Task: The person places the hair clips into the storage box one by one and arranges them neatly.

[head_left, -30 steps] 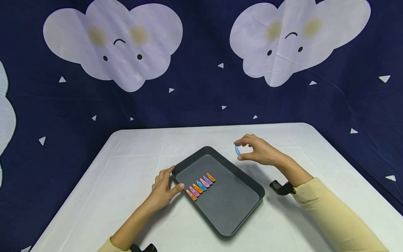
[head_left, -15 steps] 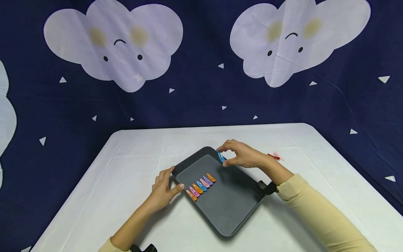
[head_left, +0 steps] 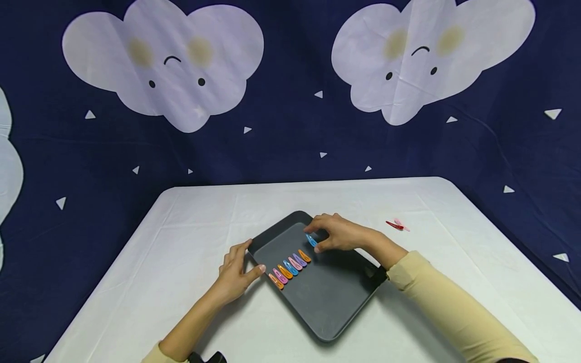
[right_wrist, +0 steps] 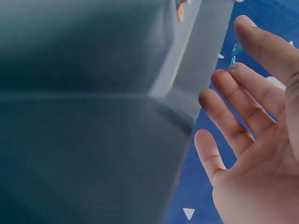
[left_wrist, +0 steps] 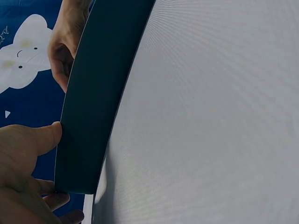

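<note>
A dark grey rectangular tray [head_left: 333,307] lies turned at an angle on the white table. The left hand [head_left: 236,275] holds its left corner, thumb on the rim and fingers round the outer side; in the left wrist view that thumb [left_wrist: 49,137] touches the tray wall [left_wrist: 93,107]. Over the tray's far part, the right hand [head_left: 340,233] pinches a blue snap hair clip [head_left: 311,240] between thumb and fingertips. Beside it runs a slanted row of several hair clips on the tray floor, from an orange clip [head_left: 276,281] near the left rim to another orange clip [head_left: 304,256].
On the table right of the tray lie a red hair clip [head_left: 394,225] and a pink hair clip [head_left: 402,225], close together. White cloth covers the table [head_left: 204,217]. Behind it hangs a dark blue curtain [head_left: 290,151] with clouds and small triangles.
The right hand has carried the blue hair clip leftward and down, from beyond the tray's right rim to above its floor. This uncovered the red and pink clips. The left hand stays put.
</note>
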The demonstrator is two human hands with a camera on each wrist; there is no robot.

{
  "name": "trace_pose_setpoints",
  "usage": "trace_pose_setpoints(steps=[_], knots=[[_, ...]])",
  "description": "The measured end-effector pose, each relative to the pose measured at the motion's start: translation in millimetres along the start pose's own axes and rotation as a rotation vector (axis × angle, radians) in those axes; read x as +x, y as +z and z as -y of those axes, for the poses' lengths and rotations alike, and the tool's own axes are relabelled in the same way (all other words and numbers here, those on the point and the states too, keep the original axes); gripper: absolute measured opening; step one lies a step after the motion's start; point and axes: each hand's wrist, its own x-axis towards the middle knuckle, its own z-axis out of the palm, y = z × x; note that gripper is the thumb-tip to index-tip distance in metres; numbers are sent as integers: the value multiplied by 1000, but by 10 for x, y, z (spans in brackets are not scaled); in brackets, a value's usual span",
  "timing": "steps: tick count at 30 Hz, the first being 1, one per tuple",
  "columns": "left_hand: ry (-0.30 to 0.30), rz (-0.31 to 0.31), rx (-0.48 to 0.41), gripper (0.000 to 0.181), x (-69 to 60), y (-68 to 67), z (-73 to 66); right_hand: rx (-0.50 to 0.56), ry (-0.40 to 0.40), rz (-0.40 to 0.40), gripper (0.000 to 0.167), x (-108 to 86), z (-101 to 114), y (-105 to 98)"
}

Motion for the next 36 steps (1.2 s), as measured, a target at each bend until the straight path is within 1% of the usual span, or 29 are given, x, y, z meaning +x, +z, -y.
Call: trace_pose_setpoints(steps=[4, 8, 12, 17, 28, 36], knots=[[-3, 0, -7, 75, -6, 0, 1, -49, -11, 12, 50, 13, 10, 46], [-5, 2, -9, 76, -13, -2, 3, -59, 10, 36, 49, 27, 2, 98], [-2, 6, -7, 76, -9, 1, 6, -28, 31, 75, 49, 50, -25, 159], [2, 5, -3, 76, -1, 3, 9, 1, 32, 102, 50, 73, -47, 209], [-10, 14, -8, 76, -2, -4, 3, -43, 23, 129, 52, 104, -53, 231], [-7, 14, 2, 77, 3, -6, -2, -88, 22, 143, 52, 105, -59, 240]])
